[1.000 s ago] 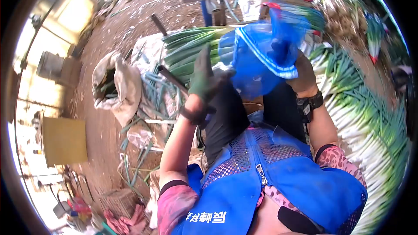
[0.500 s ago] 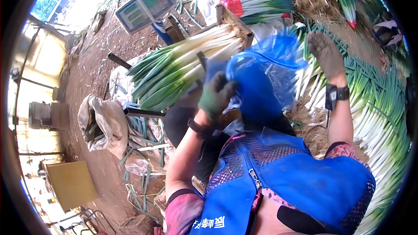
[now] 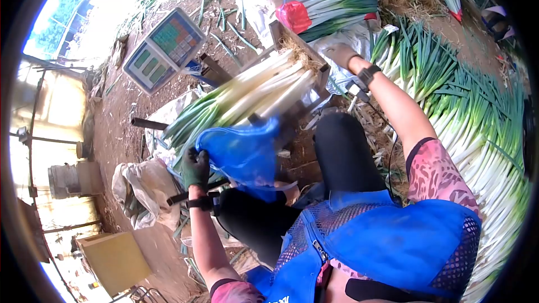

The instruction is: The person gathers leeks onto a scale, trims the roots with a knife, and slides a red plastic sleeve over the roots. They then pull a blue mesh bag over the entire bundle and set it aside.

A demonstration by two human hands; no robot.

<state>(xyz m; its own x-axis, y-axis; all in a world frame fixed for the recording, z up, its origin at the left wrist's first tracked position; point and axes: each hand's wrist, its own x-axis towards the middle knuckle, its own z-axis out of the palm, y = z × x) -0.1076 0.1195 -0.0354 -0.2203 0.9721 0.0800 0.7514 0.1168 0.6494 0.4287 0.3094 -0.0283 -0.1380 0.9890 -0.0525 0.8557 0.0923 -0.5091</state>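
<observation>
My left hand (image 3: 195,167), in a dark green glove, is closed on the rim of a blue plastic bag (image 3: 241,154). The bag hangs over my knee, partly covering the leafy end of a big bundle of long green onions (image 3: 252,90). That bundle lies on a metal-framed stand, leaves to the left and white stems to the right. My right hand (image 3: 340,55), also gloved, is beside the root end with its fingers stretched out and nothing visible in them. Slight blur softens its fingers.
A scale display (image 3: 164,50) stands behind the bundle. Wrapped green onion bundles (image 3: 337,8) lie at the back. On the right, a long row of loose green onions (image 3: 449,106) covers the ground. A whitish sack (image 3: 147,191) sits at left, near a metal bar (image 3: 149,124).
My left hand has drawn the blue bag left and down, away from in front of my chest. My right hand has moved left to the bundle's root end.
</observation>
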